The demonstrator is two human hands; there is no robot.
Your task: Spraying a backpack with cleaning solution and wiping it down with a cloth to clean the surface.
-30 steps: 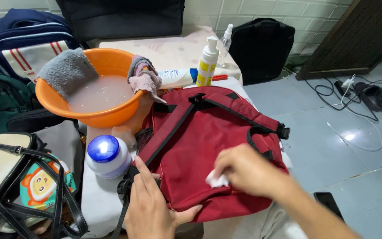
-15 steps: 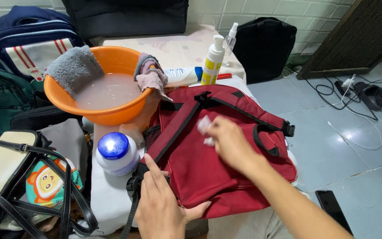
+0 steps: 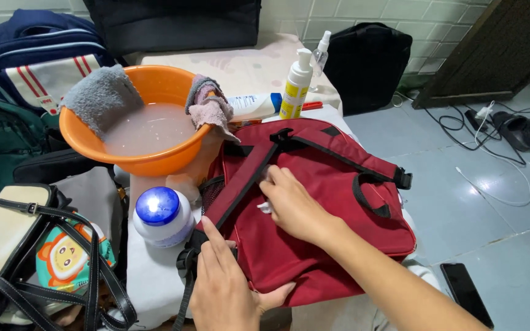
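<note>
A red backpack [image 3: 314, 208] lies flat on the worktop [image 3: 148, 276], with its black straps facing up. The right hand [image 3: 292, 205] rests on the bag's upper face beside a strap, fingers curled down over a small white wipe [image 3: 265, 207] and pressing it against the fabric. The left hand [image 3: 225, 288] is nearer the camera, laid open over the bag's near corner, its fingers spread on the strap and the thumb hooked under the bag's edge.

Just left of the left hand stands a white jar with a blue lid [image 3: 162, 214]. Beyond both hands is an orange basin [image 3: 139, 156] of cloudy water, a grey cloth [image 3: 102, 98] and a pinkish cloth [image 3: 210, 104] draped over its rim. Past the right hand stands a yellow pump bottle [image 3: 294, 89]. Far left of the hands lie a cream bag with black straps [image 3: 7, 233] and a navy backpack [image 3: 38, 55]. On the floor to the right lies a dark phone [image 3: 466, 294].
</note>
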